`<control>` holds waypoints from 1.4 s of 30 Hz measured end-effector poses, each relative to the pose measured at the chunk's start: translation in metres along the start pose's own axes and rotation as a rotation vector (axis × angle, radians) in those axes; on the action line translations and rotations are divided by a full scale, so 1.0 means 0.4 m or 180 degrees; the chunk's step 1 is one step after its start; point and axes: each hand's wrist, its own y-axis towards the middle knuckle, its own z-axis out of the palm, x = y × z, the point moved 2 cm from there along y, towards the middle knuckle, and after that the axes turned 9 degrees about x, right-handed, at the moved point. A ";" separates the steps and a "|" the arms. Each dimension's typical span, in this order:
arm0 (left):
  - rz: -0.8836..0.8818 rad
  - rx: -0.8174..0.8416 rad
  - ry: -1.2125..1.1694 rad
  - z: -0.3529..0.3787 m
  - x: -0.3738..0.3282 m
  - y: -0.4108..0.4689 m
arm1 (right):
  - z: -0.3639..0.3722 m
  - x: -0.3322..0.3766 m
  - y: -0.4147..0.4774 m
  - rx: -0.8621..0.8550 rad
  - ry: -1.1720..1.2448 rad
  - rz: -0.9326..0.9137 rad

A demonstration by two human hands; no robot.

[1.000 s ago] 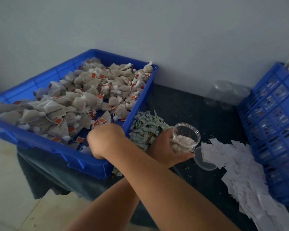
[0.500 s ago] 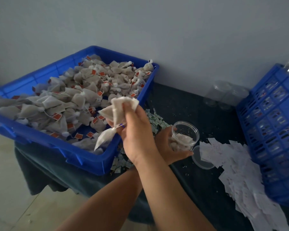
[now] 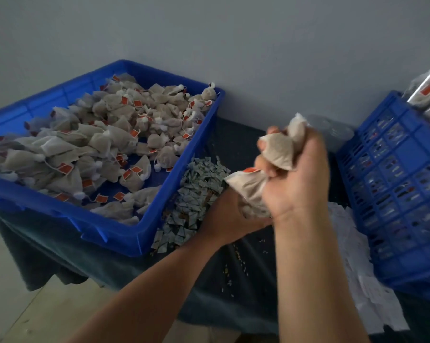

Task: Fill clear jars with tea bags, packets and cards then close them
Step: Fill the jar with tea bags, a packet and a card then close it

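Head view over a dark counter (image 3: pixel 233 280). The right hand (image 3: pixel 295 184) is closed in a fist round a bunch of tea bags (image 3: pixel 277 149). It holds them above the counter, between a blue tray (image 3: pixel 144 233) heaped with more and a blue crate (image 3: pixel 394 194). The left hand (image 3: pixel 224 214) curls just beneath; what it holds is hidden, and no jar shows. Nearby lie packets (image 3: pixel 199 189) and cards (image 3: pixel 367 288). The bags look light, soft and crushable, likely to tear or tangle by their strings. They are best gathered loosely round their bodies.

R hand (image 3: pixel 295 184) up, grips tea bags (image 3: pixel 279 149) | L hand (image 3: pixel 221 214) under, fingers hidden
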 end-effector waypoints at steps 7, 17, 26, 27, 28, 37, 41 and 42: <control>0.0266 -0.0066 -0.0203 -0.012 -0.018 0.002 | -0.095 0.057 0.076 0.0010 -0.0703 -0.0374; 0.0360 -0.0160 -0.0204 -0.010 -0.016 0.005 | -0.180 0.045 0.088 0.0210 -0.0168 0.0098; 0.0414 -0.0108 -0.0324 -0.006 -0.003 0.011 | -0.149 0.108 0.103 0.0210 -0.1972 -0.0282; 0.0416 -0.0121 -0.0318 -0.005 0.000 0.012 | -0.141 0.114 0.096 0.0187 -0.1898 -0.0372; 0.0416 -0.0128 -0.0325 -0.004 0.004 0.013 | -0.142 0.118 0.095 0.0098 -0.1951 -0.0452; 0.0414 -0.0049 -0.0134 -0.005 0.010 0.019 | -0.191 0.071 0.070 -0.0169 -0.3514 -0.0488; 0.0358 -0.0168 0.0023 -0.008 0.015 0.015 | -0.200 0.098 0.058 -0.0400 -0.3225 -0.0892; 0.0373 -0.0171 0.0047 -0.008 0.015 0.015 | -0.210 0.105 0.054 -0.0397 -0.3419 -0.0880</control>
